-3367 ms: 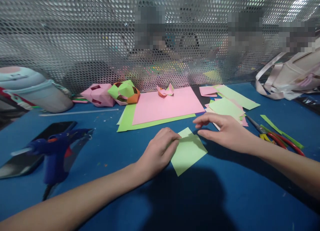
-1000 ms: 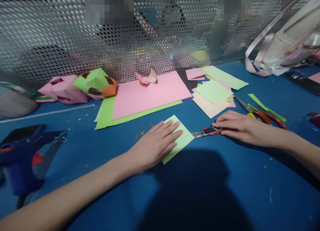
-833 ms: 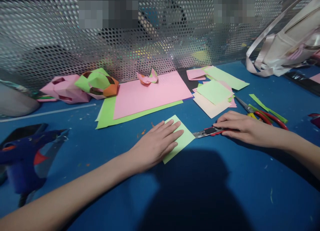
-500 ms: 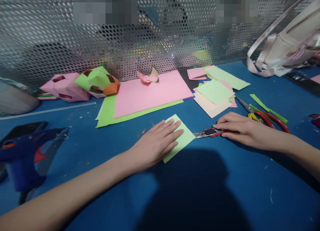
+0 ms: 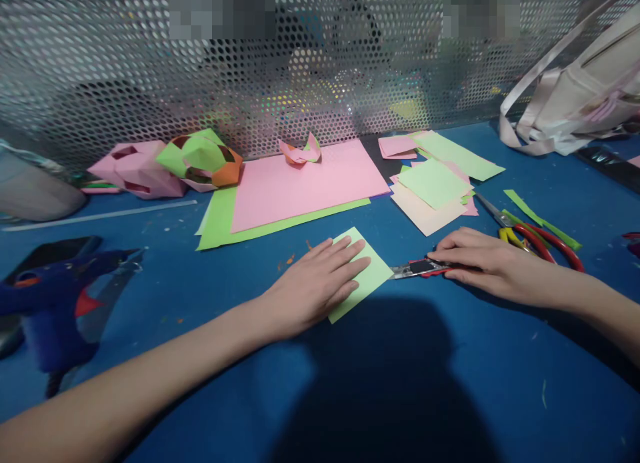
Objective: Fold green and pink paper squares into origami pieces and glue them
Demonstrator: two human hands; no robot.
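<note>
My left hand (image 5: 320, 286) lies flat, fingers spread, over a pale green paper square (image 5: 371, 276) on the blue table. Part of the square is hidden under the palm and fingers. In my right hand (image 5: 483, 263) is a red and black utility knife (image 5: 423, 269), held low at the table with its fingers closed round the handle. Its metal tip meets the right corner of the square; whether it is over or under the paper I cannot tell. Just beyond my right hand rest red-handled scissors (image 5: 545, 239).
Behind lie large pink sheets (image 5: 310, 189), a pile of small paper pieces (image 5: 433, 186), and folded paper shapes, one pink (image 5: 143, 169), one green and orange (image 5: 205, 159). A blue glue gun (image 5: 55, 309) is at left, a white bag (image 5: 585, 96) at right. A perforated metal panel (image 5: 225, 89) closes off the back.
The whole view has shifted slightly to one side. Both hands, the paper square and the knife keep nearly the same places relative to each other.
</note>
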